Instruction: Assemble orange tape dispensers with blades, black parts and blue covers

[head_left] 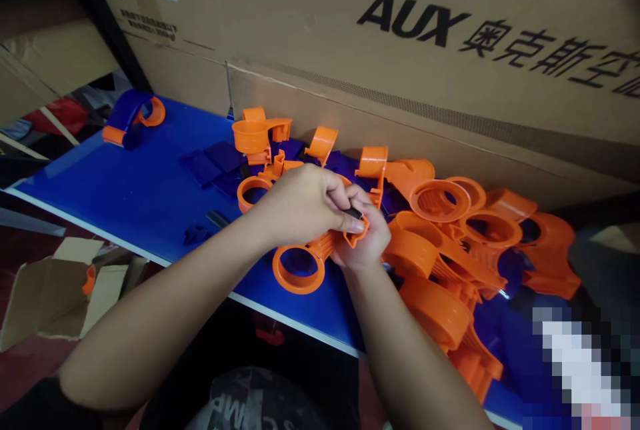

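My right hand [373,238] is closed around an orange tape dispenser frame [299,288]. Its round ring hangs out to the lower left of my hands, over the blue table. My left hand [307,207] pinches a small black piece [354,213] between thumb and fingers. That piece touches the end of the orange frame; how far it sits in it is hidden by my fingers. Many more orange tape dispenser frames [440,200] lie piled to the right of my hands and behind them. Dark blue plastic pieces [220,162] lie flat behind my left wrist.
A blue tape dispenser with orange parts [129,117] stands at the table's far left corner. Small dark pieces [197,235] lie beside my left forearm on the blue table [115,197]. A large cardboard box [300,23] walls the back. An open carton [55,290] sits below left.
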Tool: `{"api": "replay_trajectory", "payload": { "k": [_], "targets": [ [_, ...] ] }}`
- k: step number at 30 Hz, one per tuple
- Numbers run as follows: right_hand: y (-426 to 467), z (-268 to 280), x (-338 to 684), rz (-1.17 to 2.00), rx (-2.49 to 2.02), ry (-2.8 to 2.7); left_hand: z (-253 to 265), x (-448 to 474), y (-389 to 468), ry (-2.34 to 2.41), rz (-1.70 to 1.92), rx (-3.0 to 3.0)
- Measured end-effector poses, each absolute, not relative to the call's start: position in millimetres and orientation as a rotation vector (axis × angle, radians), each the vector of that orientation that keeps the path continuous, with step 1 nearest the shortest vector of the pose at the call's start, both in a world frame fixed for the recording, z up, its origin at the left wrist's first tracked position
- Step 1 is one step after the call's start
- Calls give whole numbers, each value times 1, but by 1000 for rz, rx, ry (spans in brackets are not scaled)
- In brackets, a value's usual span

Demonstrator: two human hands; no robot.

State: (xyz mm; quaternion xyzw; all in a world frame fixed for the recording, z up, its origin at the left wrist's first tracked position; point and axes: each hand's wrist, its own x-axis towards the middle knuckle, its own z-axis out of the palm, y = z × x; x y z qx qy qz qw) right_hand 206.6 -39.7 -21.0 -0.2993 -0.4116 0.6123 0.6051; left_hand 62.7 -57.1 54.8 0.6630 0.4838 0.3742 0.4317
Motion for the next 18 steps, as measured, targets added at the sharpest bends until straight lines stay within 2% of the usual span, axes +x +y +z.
{"api": "replay_trajectory", "payload": {
  "k": [5, 9, 13, 18],
  "targets": [
    [-42, -17, 208, 1560, -545, -916, 63, 43, -76, 1136, 1144, 1475],
    [-42, -10, 211, 1590, -484, -908, 50, 13, -124, 1570, 1469, 1491],
    [-39, -3, 217, 1547, -493, -895, 10, -19, -170, 2048, 1282, 1869],
    [-36, -2, 221, 1495, -495, -908, -30, -35, -203, 2190, 873, 2195]
  ]
}}
